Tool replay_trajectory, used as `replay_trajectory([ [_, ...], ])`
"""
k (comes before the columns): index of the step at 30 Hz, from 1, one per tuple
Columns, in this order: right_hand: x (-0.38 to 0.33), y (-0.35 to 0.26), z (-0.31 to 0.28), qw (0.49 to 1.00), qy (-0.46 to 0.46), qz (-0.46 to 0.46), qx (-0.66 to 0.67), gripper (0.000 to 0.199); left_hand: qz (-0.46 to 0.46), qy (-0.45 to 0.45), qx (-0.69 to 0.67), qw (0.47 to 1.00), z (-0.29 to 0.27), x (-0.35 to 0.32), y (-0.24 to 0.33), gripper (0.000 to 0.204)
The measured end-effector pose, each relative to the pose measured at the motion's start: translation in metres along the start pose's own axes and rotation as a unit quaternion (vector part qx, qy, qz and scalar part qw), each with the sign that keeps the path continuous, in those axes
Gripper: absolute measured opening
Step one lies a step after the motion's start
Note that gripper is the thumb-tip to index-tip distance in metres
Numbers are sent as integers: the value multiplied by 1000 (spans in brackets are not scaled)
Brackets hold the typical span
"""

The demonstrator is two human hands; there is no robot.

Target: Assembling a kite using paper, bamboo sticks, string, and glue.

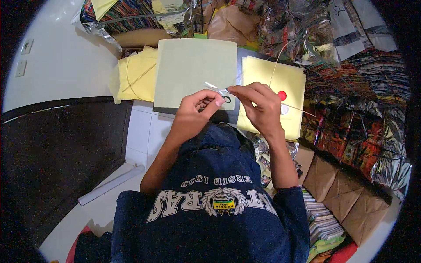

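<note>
Pinching a thin strip (215,86), both hands (198,105) (258,103) hover over pale-green sheet (195,70) beside yellow sheet (274,94) bearing a round red sticker (282,94).

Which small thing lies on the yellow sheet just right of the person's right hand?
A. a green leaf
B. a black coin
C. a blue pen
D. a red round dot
D: a red dot shows on the yellow sheet, right beside the right hand.

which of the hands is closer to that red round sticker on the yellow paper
Right. The right hand sits just left of the red round sticker, fingers almost beside it. The left hand is farther left, over the pale green sheet.
</note>
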State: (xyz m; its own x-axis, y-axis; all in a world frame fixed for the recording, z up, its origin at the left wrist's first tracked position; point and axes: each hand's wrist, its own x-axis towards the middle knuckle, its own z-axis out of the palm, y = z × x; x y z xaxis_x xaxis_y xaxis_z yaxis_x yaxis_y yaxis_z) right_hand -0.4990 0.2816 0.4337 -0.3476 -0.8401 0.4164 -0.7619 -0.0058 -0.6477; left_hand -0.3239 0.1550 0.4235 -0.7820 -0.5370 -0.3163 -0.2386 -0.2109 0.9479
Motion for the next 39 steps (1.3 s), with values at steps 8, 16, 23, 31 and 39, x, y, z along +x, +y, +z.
replay_trajectory([
  [8,3,-3,1,993,12,66,100,25,275,190,248,909,-15,2,4,14],
  [16,10,-14,-5,982,7,103,158,21,514,103,354,775,-24,20,20,45],
  [23,8,-16,-7,974,13,136,181,18,574,88,384,719,-22,32,24,31],
  [31,10,-15,-9,976,15,130,176,18,551,79,386,736,-18,34,14,25],
  [39,12,-14,-5,982,21,98,162,21,401,166,200,878,7,15,-7,17],
])
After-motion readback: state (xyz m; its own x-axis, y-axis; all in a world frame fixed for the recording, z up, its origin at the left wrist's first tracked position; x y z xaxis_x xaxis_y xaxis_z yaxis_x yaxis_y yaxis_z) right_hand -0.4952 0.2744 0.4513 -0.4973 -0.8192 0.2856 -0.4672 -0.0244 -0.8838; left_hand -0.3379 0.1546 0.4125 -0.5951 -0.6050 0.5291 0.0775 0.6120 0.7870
